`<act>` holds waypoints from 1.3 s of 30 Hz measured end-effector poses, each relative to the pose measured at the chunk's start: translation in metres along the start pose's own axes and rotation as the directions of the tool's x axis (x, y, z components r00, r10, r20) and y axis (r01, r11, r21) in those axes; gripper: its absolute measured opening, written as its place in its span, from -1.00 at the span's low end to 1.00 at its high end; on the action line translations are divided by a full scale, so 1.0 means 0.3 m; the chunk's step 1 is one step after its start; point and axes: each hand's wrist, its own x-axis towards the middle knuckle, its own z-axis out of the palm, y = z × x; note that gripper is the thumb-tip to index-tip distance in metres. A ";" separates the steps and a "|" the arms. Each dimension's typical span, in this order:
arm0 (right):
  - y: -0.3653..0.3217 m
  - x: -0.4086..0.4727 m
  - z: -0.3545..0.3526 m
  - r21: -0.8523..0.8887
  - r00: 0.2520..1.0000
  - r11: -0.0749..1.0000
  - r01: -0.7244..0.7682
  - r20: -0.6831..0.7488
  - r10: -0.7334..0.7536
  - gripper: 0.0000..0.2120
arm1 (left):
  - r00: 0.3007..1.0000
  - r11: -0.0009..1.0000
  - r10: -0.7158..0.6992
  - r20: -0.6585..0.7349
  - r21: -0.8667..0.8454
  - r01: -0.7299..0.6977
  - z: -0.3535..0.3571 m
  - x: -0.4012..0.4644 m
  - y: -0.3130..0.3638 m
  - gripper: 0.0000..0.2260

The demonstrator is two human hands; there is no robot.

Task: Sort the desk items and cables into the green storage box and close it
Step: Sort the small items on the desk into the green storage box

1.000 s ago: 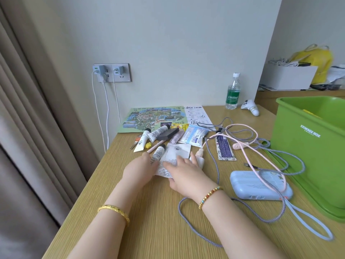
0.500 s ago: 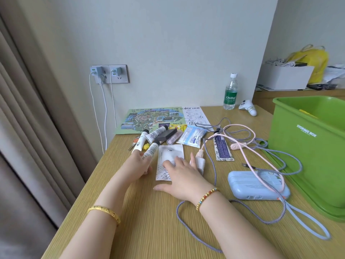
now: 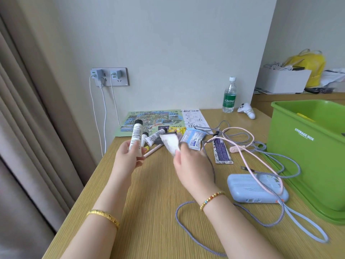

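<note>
My left hand [image 3: 128, 157] holds a white tube with a black cap [image 3: 136, 135] upright above the desk. My right hand [image 3: 190, 165] pinches a white paper sachet [image 3: 170, 143], lifted off the wood. Behind them lie two more tubes [image 3: 155, 136], a pink stick [image 3: 152, 151], a blue-white packet [image 3: 194, 138] and a purple sachet [image 3: 221, 150]. Pink and grey cables [image 3: 248, 144] tangle over a pale blue power bank [image 3: 255, 187]. The open green storage box [image 3: 302, 161] stands at the right.
A map leaflet [image 3: 158, 119] and a printed sheet [image 3: 195, 117] lie by the wall. A water bottle [image 3: 230, 95] and a white controller [image 3: 246, 110] stand at the back. Chargers hang from the wall socket [image 3: 110, 76]. A curtain borders the desk's left edge.
Both hands have risen from the desk: the left picked up the white tube, the right lifted the paper sachet it was pressing flat.
</note>
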 end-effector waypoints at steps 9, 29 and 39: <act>0.066 0.013 -0.113 0.938 0.825 -0.252 -0.238 0.332 0.457 -0.80 | 0.978 0.927 0.104 0.181 -0.375 -0.029 0.095 -0.120 0.072 -0.82; 0.657 -0.066 -0.836 0.696 0.720 0.679 -0.234 -0.346 0.602 -0.85 | 0.842 0.972 0.057 0.536 -0.221 0.075 0.948 -0.455 0.493 -0.80; 0.777 -0.101 -0.846 -0.340 0.774 0.752 -0.564 0.100 0.626 -0.41 | 0.718 0.704 0.140 0.682 0.441 -0.556 1.044 -0.465 0.428 -0.68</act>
